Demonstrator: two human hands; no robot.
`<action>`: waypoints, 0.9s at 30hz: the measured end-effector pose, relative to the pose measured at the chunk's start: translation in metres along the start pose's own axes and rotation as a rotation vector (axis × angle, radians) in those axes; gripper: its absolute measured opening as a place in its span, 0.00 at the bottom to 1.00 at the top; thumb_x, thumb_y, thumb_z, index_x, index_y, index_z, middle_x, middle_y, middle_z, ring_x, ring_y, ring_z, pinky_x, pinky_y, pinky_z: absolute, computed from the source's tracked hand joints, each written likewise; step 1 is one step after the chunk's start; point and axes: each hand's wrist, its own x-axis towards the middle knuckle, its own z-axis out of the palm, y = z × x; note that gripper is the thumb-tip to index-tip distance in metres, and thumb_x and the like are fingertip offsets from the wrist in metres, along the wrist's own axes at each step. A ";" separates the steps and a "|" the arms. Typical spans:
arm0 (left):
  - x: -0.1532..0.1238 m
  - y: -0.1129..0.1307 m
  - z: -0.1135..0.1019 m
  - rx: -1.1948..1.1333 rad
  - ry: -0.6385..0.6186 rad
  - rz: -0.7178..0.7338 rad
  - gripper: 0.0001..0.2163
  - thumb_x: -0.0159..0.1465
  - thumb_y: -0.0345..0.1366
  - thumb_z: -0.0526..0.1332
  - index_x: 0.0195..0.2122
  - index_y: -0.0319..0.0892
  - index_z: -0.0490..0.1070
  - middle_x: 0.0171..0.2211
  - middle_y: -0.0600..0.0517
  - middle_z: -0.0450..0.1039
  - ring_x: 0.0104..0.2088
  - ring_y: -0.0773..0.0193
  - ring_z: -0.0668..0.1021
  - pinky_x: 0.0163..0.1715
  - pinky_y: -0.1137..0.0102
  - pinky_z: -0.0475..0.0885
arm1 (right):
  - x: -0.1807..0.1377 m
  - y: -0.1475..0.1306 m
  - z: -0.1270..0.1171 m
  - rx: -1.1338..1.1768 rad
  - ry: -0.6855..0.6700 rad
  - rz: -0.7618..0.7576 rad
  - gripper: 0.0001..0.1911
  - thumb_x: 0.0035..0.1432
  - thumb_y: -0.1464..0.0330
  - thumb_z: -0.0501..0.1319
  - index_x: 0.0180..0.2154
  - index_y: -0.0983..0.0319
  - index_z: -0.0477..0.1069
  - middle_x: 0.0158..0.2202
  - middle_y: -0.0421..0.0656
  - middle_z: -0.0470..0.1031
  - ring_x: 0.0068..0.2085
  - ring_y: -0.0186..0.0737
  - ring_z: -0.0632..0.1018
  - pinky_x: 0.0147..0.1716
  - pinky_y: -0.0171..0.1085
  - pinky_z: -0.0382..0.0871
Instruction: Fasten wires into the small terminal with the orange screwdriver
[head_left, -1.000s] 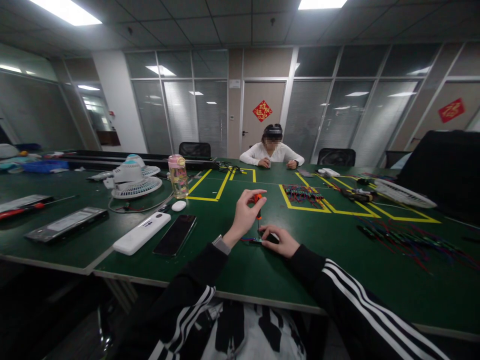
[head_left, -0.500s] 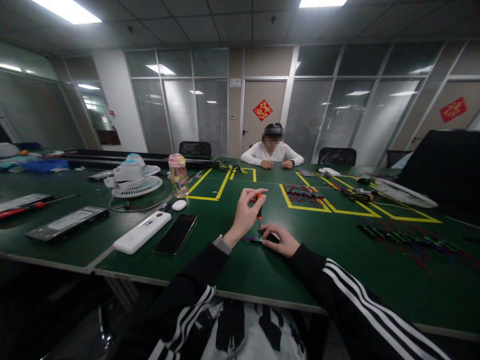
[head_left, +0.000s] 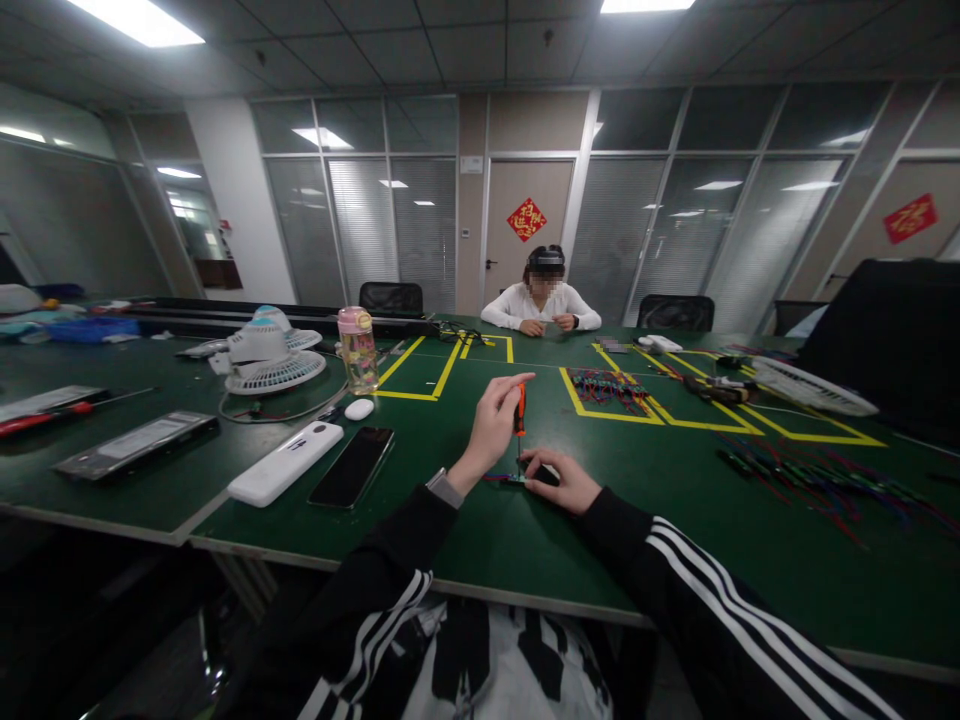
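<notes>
My left hand is closed round the orange-and-black handle of a screwdriver, its index finger stretched over the top. The screwdriver stands upright, its thin shaft reaching down to a small green circuit board on the table. Red and blue wires run out from the board's left side. Resting low on the table, my right hand pinches the board's right end between thumb and fingers. A dark patch shows between those fingers; I cannot make out whether it is a thing or shadow.
A black phone, a white power bank and a pink-lidded bottle are on the left, near a white fan. Wired boards lie inside yellow tape, with more wired boards at right. Opposite sits a person.
My left fingers have shifted on the screwdriver, so more of its orange handle shows. My right hand stays in place. The person opposite has brought their hands closer together.
</notes>
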 end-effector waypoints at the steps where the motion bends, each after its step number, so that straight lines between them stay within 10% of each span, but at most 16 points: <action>1: 0.000 0.000 0.000 -0.012 -0.006 -0.008 0.14 0.68 0.34 0.51 0.49 0.44 0.74 0.45 0.48 0.73 0.45 0.63 0.75 0.46 0.70 0.69 | 0.000 0.000 0.000 0.001 -0.001 0.002 0.04 0.50 0.68 0.66 0.30 0.61 0.73 0.47 0.51 0.77 0.51 0.49 0.77 0.53 0.50 0.67; 27: -0.003 0.001 0.002 -0.006 -0.030 0.024 0.12 0.65 0.38 0.59 0.48 0.44 0.75 0.38 0.50 0.72 0.36 0.67 0.75 0.39 0.73 0.70 | 0.000 0.000 0.000 0.000 -0.004 -0.008 0.04 0.51 0.67 0.65 0.30 0.61 0.73 0.47 0.51 0.77 0.52 0.50 0.76 0.53 0.51 0.67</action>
